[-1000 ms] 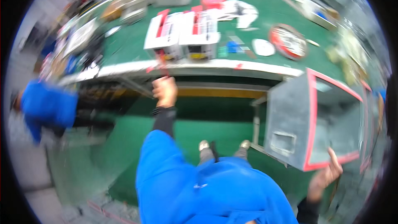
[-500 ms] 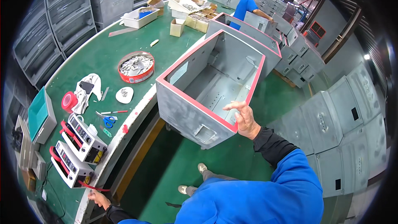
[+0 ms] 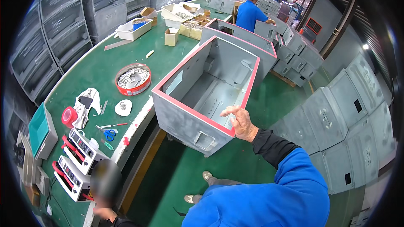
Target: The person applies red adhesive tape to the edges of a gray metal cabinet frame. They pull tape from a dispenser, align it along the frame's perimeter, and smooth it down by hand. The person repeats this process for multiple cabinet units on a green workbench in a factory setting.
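Note:
A grey metal cabinet lies with its open face up, pink-red tape along its rim. My right hand rests at the rim's near right corner, fingers stretched over the opening, with nothing visible between them. My left hand is low at the bench edge, below two white meters with red carry handles. A dark blurred patch hides its fingers and what they may hold. Short red leads show at the nearer meter's front.
A red round tin of small metal parts, blue-handled scissors, pink tape and a teal-lined tray lie on the green bench. Another taped cabinet stands behind. A co-worker works beyond; grey cabinets are stacked right.
My view has shifted slightly, so the bench and cabinet appear a little further left. My right hand stays at the cabinet corner. The dark blurred patch now covers my left fingers.

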A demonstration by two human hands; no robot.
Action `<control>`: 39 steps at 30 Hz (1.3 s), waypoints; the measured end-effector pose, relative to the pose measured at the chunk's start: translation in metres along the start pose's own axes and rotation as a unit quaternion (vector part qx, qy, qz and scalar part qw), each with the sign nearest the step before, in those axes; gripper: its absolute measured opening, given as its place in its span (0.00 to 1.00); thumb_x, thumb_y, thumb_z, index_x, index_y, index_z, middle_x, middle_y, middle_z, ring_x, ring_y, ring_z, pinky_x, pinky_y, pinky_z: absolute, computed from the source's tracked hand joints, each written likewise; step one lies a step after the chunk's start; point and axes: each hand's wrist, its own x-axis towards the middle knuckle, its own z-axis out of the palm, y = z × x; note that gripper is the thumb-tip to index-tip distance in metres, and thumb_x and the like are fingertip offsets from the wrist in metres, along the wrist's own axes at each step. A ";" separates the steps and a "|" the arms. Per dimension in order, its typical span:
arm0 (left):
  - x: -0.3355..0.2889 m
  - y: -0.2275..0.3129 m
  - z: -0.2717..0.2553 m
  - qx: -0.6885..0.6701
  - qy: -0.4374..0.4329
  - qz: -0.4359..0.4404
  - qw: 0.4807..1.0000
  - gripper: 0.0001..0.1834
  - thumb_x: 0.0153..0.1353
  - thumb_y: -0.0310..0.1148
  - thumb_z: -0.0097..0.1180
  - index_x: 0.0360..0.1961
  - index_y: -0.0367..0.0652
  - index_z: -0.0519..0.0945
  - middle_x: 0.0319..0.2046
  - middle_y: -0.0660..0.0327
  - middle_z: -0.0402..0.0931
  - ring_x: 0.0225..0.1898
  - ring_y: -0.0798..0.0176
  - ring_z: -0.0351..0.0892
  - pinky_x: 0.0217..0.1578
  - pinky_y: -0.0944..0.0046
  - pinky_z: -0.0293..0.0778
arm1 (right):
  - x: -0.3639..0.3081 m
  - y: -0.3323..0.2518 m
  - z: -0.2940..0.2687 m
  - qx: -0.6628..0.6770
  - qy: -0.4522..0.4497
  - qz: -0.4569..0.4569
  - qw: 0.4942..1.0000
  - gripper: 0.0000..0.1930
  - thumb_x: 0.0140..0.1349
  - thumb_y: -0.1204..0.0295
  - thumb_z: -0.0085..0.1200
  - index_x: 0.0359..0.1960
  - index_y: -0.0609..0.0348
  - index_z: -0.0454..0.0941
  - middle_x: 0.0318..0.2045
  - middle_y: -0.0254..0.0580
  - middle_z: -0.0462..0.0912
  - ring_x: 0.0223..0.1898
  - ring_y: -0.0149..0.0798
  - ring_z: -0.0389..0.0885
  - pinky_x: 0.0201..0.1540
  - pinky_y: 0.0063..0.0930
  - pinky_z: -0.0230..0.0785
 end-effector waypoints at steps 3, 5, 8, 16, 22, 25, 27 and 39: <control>-0.006 -0.002 -0.001 -0.030 -0.047 0.032 0.998 0.28 0.57 0.49 0.49 0.55 0.47 0.61 0.50 0.53 0.71 0.54 0.46 0.66 0.53 0.43 0.54 | -0.001 0.001 0.000 0.014 -0.005 0.007 1.000 0.12 0.53 0.76 0.40 0.41 0.58 0.66 0.33 0.43 0.79 0.34 0.43 0.79 0.40 0.33 0.72; -0.006 -0.002 0.003 0.008 -0.009 0.029 1.000 0.29 0.57 0.50 0.49 0.55 0.46 0.61 0.49 0.53 0.70 0.52 0.43 0.66 0.52 0.43 0.55 | -0.001 0.002 0.001 0.012 -0.002 0.001 1.000 0.13 0.53 0.77 0.40 0.42 0.58 0.66 0.33 0.43 0.79 0.34 0.43 0.79 0.40 0.33 0.72; 0.001 0.000 0.011 0.107 0.104 -0.007 0.989 0.30 0.57 0.51 0.50 0.54 0.44 0.62 0.48 0.51 0.68 0.49 0.41 0.67 0.50 0.44 0.57 | -0.001 0.002 0.002 0.020 0.001 0.003 1.000 0.13 0.52 0.78 0.40 0.42 0.58 0.66 0.33 0.43 0.79 0.34 0.43 0.79 0.39 0.33 0.72; 0.003 0.002 -0.005 0.048 -0.023 0.008 0.999 0.29 0.58 0.53 0.45 0.57 0.50 0.59 0.53 0.56 0.68 0.56 0.48 0.64 0.54 0.47 0.53 | 0.000 0.000 -0.001 0.006 -0.011 0.010 1.000 0.12 0.52 0.78 0.41 0.41 0.59 0.66 0.33 0.42 0.79 0.33 0.42 0.78 0.39 0.32 0.71; -0.007 0.006 -0.008 -0.020 -0.033 0.042 0.998 0.28 0.58 0.51 0.46 0.56 0.50 0.61 0.49 0.53 0.70 0.54 0.49 0.67 0.54 0.47 0.54 | 0.000 -0.002 0.001 0.011 -0.008 0.022 1.000 0.09 0.53 0.75 0.42 0.37 0.59 0.68 0.32 0.42 0.79 0.34 0.41 0.78 0.40 0.32 0.70; -0.003 0.005 0.010 0.111 0.128 -0.001 0.985 0.28 0.57 0.52 0.50 0.53 0.46 0.64 0.41 0.46 0.70 0.48 0.53 0.70 0.46 0.48 0.65 | 0.000 -0.007 -0.004 -0.017 0.011 0.025 0.999 0.09 0.55 0.72 0.42 0.36 0.60 0.72 0.32 0.43 0.79 0.35 0.42 0.78 0.40 0.32 0.70; -0.007 -0.001 0.029 0.273 0.265 0.089 0.920 0.26 0.57 0.57 0.42 0.38 0.44 0.70 0.30 0.52 0.70 0.28 0.57 0.67 0.28 0.55 0.65 | 0.000 -0.009 -0.006 -0.034 0.017 0.025 0.999 0.12 0.56 0.67 0.41 0.34 0.60 0.75 0.33 0.44 0.79 0.36 0.42 0.78 0.42 0.31 0.69; -0.051 0.017 -0.023 0.040 0.027 0.060 0.997 0.29 0.53 0.39 0.56 0.53 0.41 0.59 0.52 0.54 0.59 0.52 0.45 0.56 0.50 0.48 0.51 | -0.010 0.026 -0.006 0.076 -0.027 0.056 0.995 0.16 0.59 0.63 0.35 0.40 0.63 0.63 0.38 0.48 0.74 0.40 0.39 0.68 0.51 0.37 0.56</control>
